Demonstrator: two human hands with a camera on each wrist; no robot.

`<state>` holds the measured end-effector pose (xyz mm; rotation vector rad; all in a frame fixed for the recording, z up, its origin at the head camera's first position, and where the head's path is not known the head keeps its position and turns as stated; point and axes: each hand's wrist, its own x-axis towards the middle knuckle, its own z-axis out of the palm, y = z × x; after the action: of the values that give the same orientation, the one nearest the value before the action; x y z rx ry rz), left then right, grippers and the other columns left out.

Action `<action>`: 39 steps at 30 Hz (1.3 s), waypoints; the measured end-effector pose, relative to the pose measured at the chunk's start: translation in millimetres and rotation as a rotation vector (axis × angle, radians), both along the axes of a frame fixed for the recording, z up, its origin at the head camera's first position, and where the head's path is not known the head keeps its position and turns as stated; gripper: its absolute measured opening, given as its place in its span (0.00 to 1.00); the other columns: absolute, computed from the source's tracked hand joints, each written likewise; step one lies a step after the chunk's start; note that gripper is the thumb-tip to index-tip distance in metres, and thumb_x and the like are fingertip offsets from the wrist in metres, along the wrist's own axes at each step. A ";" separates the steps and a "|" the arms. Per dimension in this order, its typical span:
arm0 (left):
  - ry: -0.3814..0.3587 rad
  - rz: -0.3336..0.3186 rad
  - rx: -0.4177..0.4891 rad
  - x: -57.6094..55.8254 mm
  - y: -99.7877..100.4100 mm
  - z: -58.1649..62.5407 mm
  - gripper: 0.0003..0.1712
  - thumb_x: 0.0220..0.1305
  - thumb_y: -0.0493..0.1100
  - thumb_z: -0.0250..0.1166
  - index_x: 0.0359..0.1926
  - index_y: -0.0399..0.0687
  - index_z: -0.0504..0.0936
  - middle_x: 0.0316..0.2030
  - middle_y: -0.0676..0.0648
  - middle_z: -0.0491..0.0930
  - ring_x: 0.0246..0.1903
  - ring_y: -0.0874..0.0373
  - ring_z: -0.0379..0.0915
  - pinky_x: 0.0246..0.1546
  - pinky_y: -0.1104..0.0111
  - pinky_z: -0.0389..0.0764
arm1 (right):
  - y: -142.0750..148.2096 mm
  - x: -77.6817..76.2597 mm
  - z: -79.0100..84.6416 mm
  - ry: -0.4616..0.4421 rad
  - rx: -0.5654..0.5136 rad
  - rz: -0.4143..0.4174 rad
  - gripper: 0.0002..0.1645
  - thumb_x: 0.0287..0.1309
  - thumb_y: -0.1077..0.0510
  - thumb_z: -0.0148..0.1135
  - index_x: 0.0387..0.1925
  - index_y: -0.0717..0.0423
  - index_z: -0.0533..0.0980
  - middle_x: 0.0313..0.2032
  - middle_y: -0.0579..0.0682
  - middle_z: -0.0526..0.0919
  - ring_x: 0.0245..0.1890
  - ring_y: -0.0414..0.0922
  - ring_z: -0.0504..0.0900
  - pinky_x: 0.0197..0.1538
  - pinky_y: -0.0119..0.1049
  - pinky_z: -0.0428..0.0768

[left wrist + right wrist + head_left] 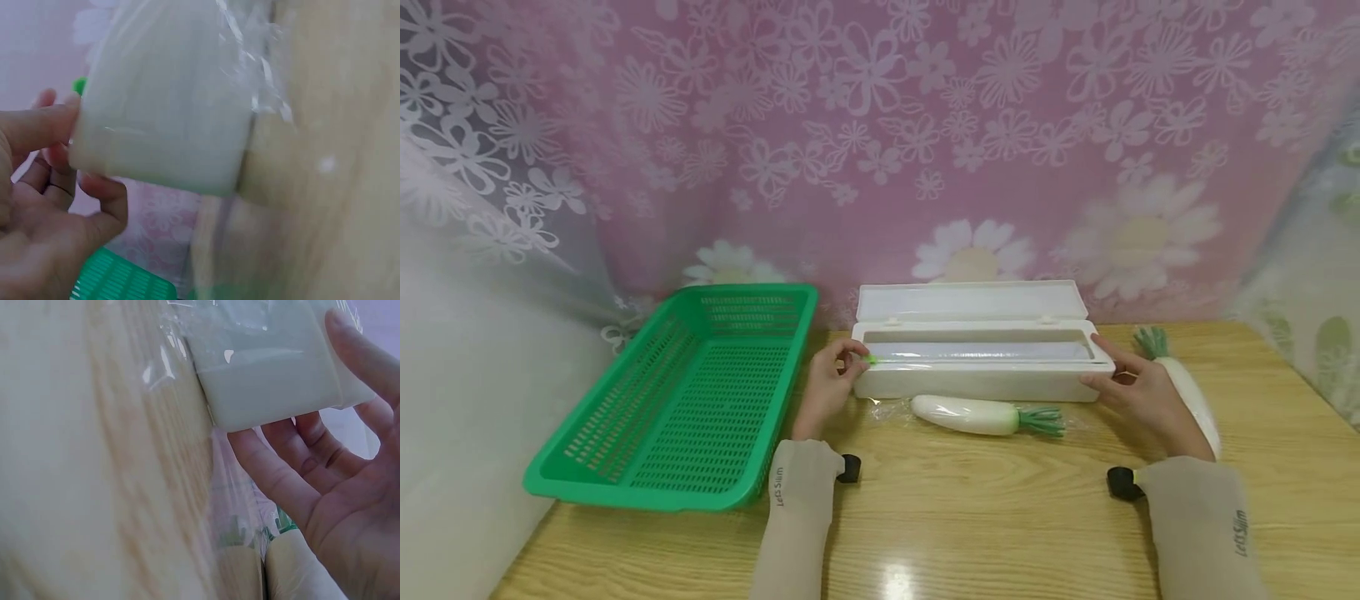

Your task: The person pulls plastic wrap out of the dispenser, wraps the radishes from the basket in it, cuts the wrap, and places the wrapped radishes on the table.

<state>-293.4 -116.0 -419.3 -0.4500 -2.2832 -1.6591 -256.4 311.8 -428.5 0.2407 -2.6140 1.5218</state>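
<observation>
A white cling film box (pixel 983 383) stands with its lid (pixel 973 302) raised; a roll of film (pixel 977 351) lies inside. At the box's left front corner, my left hand (pixel 829 385) pinches the small green slide cutter (pixel 872 360); in the left wrist view only a bit of the green cutter (pixel 79 85) shows beyond the fingers. My right hand (pixel 1138 392) grips the right end of the box, thumb at the front, fingers round the end. In front of the box lies a white radish (pixel 966 415) with green stalks, on clear film.
A green plastic basket (pixel 700 417) stands left of the box. Another white radish (pixel 1187 392) lies to the right, partly behind my right hand. The wooden table (pixel 985 517) meets a pink flowered curtain (pixel 850 167) at the back.
</observation>
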 end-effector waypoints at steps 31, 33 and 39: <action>0.014 0.101 0.220 -0.5 -1.2 -1.3 0.08 0.67 0.28 0.62 0.46 0.28 0.81 0.44 0.35 0.81 0.33 0.58 0.71 0.34 0.71 0.71 | 14.9 9.1 7.7 -0.012 0.123 0.088 0.47 0.72 0.56 0.61 0.81 0.53 0.45 0.42 0.56 0.78 0.39 0.33 0.77 0.39 0.26 0.77; 0.049 0.107 0.181 1.1 0.2 6.4 0.08 0.67 0.29 0.63 0.46 0.30 0.81 0.43 0.35 0.81 0.34 0.58 0.71 0.35 0.71 0.71 | 14.4 8.3 12.2 -0.022 0.140 0.095 0.48 0.72 0.56 0.61 0.81 0.54 0.44 0.49 0.60 0.76 0.42 0.32 0.77 0.40 0.27 0.77; 0.155 0.055 0.063 17.2 4.6 27.5 0.06 0.66 0.28 0.65 0.43 0.31 0.82 0.41 0.37 0.81 0.30 0.54 0.71 0.31 0.70 0.71 | 6.0 5.1 26.1 -0.037 0.233 0.055 0.46 0.71 0.54 0.63 0.77 0.69 0.50 0.60 0.77 0.67 0.55 0.68 0.75 0.44 0.43 0.81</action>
<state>-276.2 -111.3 -391.8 -0.4800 -2.1072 -1.6054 -251.3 317.8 -402.4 0.3088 -2.8360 1.2465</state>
